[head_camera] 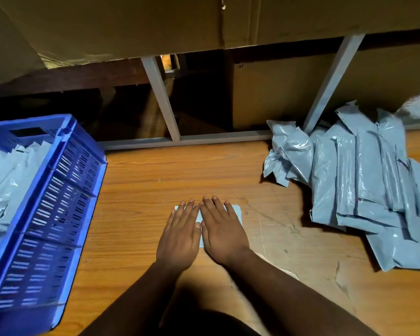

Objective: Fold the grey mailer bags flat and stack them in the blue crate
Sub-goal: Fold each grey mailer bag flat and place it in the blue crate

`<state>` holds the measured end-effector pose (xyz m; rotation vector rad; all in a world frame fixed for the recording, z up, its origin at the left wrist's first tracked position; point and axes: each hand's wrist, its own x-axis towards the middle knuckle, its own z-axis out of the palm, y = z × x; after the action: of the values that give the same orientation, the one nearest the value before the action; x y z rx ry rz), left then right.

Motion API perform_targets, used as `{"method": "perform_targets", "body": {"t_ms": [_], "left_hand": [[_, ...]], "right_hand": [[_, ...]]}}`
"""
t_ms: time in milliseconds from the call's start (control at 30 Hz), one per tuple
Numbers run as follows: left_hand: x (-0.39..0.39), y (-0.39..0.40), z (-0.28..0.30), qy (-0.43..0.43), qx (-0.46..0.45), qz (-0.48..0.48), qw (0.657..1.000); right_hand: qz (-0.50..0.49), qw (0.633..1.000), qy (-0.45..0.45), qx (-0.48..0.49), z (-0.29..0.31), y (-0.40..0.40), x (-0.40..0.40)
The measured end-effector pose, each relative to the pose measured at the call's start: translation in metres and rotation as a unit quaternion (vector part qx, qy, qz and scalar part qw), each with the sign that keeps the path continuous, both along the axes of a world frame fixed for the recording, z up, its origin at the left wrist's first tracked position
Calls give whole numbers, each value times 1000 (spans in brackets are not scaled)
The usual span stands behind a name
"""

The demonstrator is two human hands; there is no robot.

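A folded grey mailer bag (237,213) lies on the wooden floor in the middle. My left hand (181,235) and my right hand (222,230) press flat on it side by side, fingers straight, covering most of it. Only its edges show. The blue crate (58,190) stands at the left and holds several folded grey bags (7,175). A loose pile of grey mailer bags (359,180) lies at the right.
A grey metal shelf frame (160,98) runs across the back, with cardboard boxes (277,93) behind and above it. Bare wooden floor (155,170) lies between the crate and the pile.
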<state>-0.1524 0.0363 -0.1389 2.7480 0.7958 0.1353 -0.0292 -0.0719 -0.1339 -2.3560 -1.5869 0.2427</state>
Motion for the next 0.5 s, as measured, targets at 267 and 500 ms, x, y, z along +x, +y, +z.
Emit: {"method": "perform_targets", "body": {"t_ms": [267, 500], "left_hand": [[-10, 1, 0, 48, -18, 29, 998], [-23, -4, 5, 82, -7, 80, 993]], "right_hand": [[-46, 999, 16, -19, -9, -31, 15], [-112, 992, 37, -33, -2, -49, 17]]}}
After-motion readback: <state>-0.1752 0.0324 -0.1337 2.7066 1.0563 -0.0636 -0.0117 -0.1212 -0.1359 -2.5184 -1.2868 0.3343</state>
